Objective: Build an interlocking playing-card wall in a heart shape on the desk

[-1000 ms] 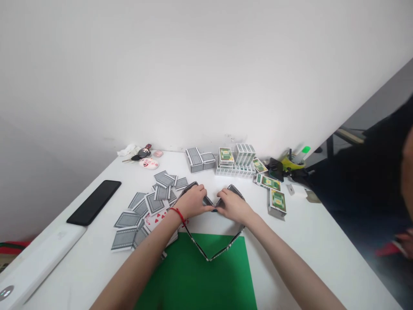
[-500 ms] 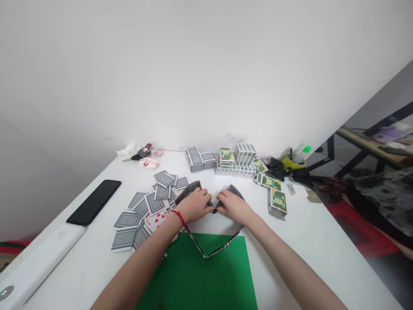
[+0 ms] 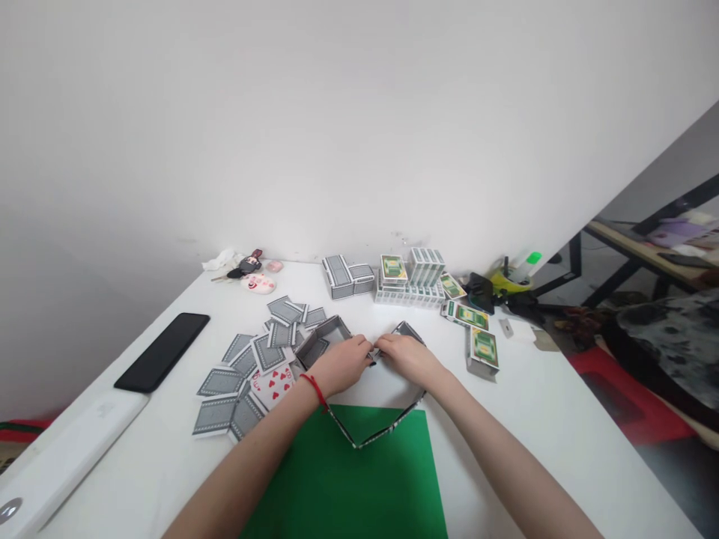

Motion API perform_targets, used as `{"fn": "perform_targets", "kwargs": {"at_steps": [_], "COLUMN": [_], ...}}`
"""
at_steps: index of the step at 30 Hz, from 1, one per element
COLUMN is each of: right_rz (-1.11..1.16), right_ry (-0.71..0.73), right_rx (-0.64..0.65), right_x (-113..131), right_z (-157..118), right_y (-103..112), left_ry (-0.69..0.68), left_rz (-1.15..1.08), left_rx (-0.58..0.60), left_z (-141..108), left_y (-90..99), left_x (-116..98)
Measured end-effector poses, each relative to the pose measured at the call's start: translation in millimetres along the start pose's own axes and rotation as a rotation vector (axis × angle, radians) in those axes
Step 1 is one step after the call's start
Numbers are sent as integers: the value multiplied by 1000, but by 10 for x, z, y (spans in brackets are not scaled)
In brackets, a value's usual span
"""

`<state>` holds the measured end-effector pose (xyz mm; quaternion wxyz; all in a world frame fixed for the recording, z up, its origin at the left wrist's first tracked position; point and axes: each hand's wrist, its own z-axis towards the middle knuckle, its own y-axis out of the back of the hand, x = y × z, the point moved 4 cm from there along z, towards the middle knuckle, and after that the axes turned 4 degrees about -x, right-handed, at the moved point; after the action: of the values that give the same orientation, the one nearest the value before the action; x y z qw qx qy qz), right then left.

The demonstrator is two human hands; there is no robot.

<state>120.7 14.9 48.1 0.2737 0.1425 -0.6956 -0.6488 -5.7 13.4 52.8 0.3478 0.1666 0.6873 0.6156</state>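
Drawn closer together, both hands (image 3: 344, 364) curl nearly closed, pinching the heart-like frame (image 3: 332, 329) (thin-walled, grey).

Only signs I can make out are red hearts on the face-up card (image 3: 272, 384), corner figure's too blurry. Green card boxes (image 3: 484, 347) have print on them, but it's too tiny to read.

- Black phone (image 3: 162, 352) lying flat at left
- Long white device (image 3: 84, 442), its far end just beside the phone
- Crumpled white tissue (image 3: 222, 260) near a dark figure charm (image 3: 250, 263)
- Pale oval item (image 3: 258, 283) with red and pink marks, near a small pink item (image 3: 274, 266)
- Yellow-green container (image 3: 508, 281) holding a green-tipped marker (image 3: 532, 260)
- Red stool (image 3: 632, 397) at right, near patterned cloth (image 3: 668, 337)
- Wooden table (image 3: 634, 248) beyond, bearing a purple item (image 3: 675, 231)
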Motion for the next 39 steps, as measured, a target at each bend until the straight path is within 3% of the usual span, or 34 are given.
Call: {"fn": "perform_targets", "kwargs": {"at_steps": [8,15,21,24,28,31,39], "right_rz": [60,136,328,405,401,345,424], "right_ry": [-11,-33,-75,-134,-125,-111,-198], "right_rx": [-35,-158,-351,-423,-379,-318,-304], "right_x": [-21,-66,-309,-393,-242,-48,73], "right_z": [-22,-65,-206,-249,-165,-49,50], "right_y": [31,88,312,376,295,187,79], "left_ry": [-46,-48,196,408,593,687,739], "left_rz": [-10,-182,-287,-266,-184,-151,-316], "left_rx": [-49,-201,-460,-529,-473,-416,-213], "left_z": [6,-20,-222,-403,-612,-734,-918], "left_y": [38,191,626,737,690,627,460], "left_x": [-20,64,568,884,1150,1214,970]}}
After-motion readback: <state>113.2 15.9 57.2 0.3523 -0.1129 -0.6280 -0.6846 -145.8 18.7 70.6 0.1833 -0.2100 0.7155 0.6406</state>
